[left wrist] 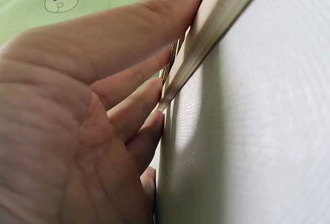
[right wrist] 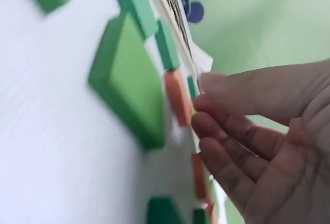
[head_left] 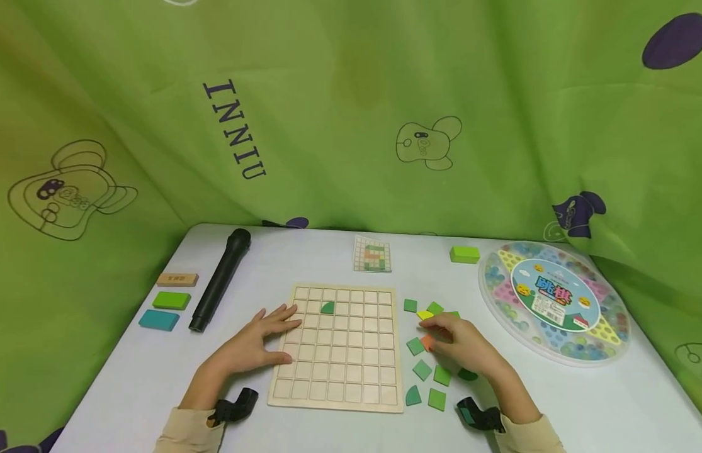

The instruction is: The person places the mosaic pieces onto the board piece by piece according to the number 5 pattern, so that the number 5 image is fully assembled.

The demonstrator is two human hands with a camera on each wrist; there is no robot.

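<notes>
A square wooden grid board lies on the table with one green quarter-round tile in a cell of its second row. My left hand rests at the board's left edge, fingers spread, thumb and fingertips on the rim. My right hand hovers low over loose tiles right of the board. Its index fingertip is right at a yellow tile, and its thumb overlaps an orange tile. In the right wrist view, a green square tile lies below the bent fingers.
More green tiles lie around the right hand. A pattern card sits behind the board. On the left are a black microphone and several blocks. A green block and a round game box stand at right.
</notes>
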